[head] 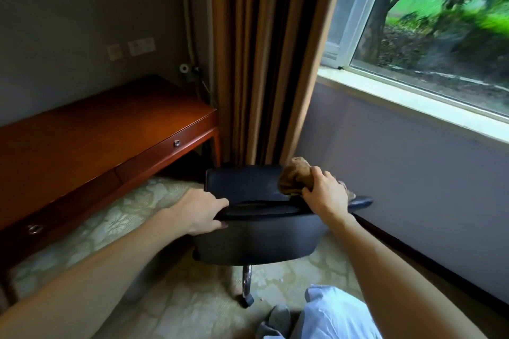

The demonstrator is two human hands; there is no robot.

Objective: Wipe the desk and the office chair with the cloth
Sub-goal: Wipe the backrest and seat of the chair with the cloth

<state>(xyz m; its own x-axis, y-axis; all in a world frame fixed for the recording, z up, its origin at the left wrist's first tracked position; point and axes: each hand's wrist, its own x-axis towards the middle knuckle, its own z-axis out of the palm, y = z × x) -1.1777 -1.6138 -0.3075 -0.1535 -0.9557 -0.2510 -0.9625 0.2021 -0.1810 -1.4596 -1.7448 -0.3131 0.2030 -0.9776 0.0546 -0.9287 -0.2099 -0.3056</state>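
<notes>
A black office chair (256, 237) stands in the middle of the view with its backrest towards me. My left hand (201, 212) grips the left end of the backrest's top edge, fingers curled over it. My right hand (326, 194) holds a bunched brown cloth (296, 176) at the right end of that top edge. The reddish wooden desk (91, 135) runs along the wall at the left, with its top bare and two drawer knobs on its front.
Brown curtains (264, 58) hang behind the chair, beside a window (429, 25) with a pale sill. A grey wall with a dark skirting runs along the right. Patterned carpet (170, 305) covers the floor. My trouser leg (330, 314) shows at the bottom. Wall sockets (141, 46) sit above the desk.
</notes>
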